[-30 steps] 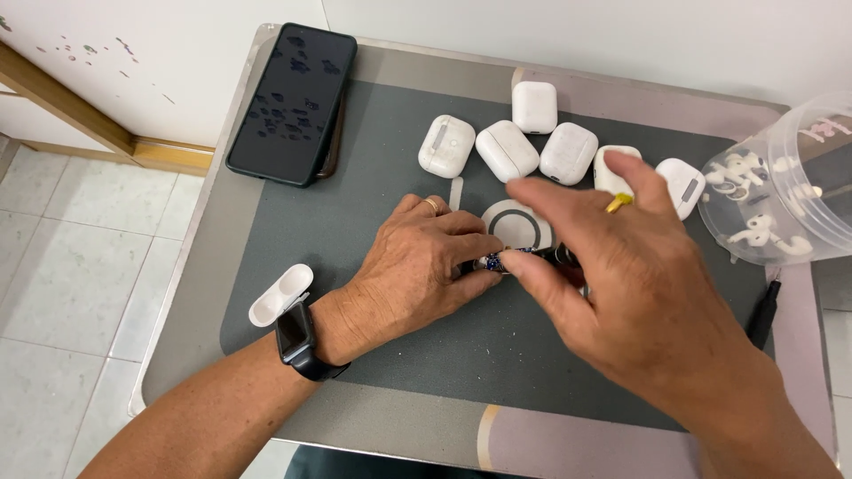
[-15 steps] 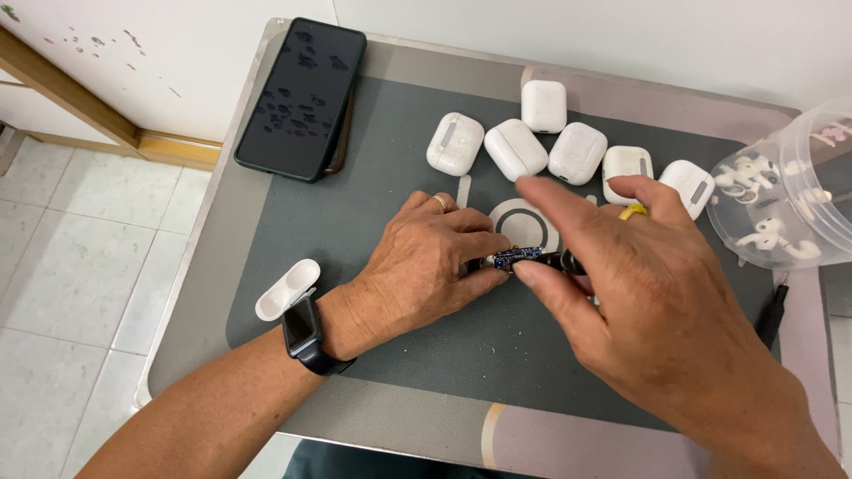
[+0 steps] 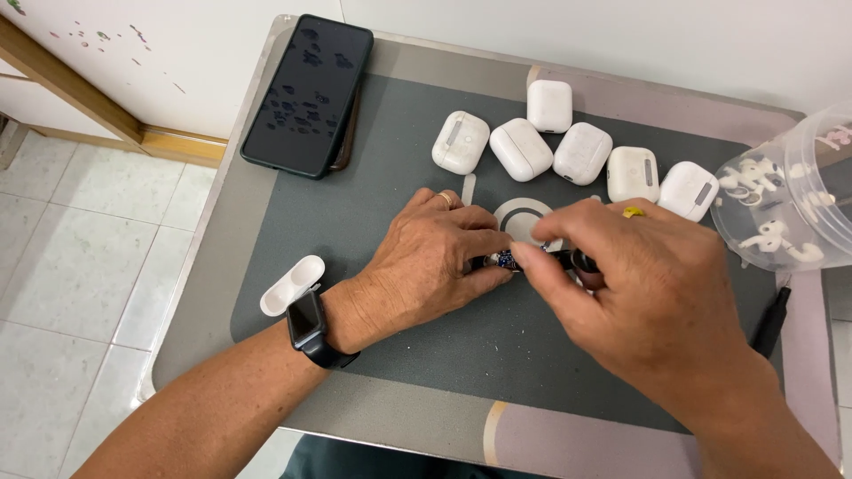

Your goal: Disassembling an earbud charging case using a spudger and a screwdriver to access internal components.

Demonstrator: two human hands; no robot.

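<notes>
My left hand [image 3: 426, 270] and my right hand [image 3: 639, 293] meet over the middle of a dark grey mat [image 3: 373, 213]. Both pinch a small dark tool or part with a bluish tip [image 3: 508, 260] between their fingertips; most of it is hidden by the fingers. Just behind the fingers lies a white round disc with a dark ring [image 3: 525, 220]. My left wrist wears a black smartwatch [image 3: 311, 326], my left ring finger a gold ring. My right hand has a yellow ring [image 3: 633, 212].
Several white earbud cases [image 3: 568, 146] lie in a row at the mat's far side. Another white case [image 3: 293, 284] rests at the left mat edge. A black phone [image 3: 308, 93] lies far left. A clear plastic tub of white earbuds [image 3: 781, 204] stands right. A black pen-like tool [image 3: 770, 321] lies near it.
The view has shifted slightly, so the table sits lower in frame. My hands have stayed together over the mat, with my right fingers moving a little along the small dark part.
</notes>
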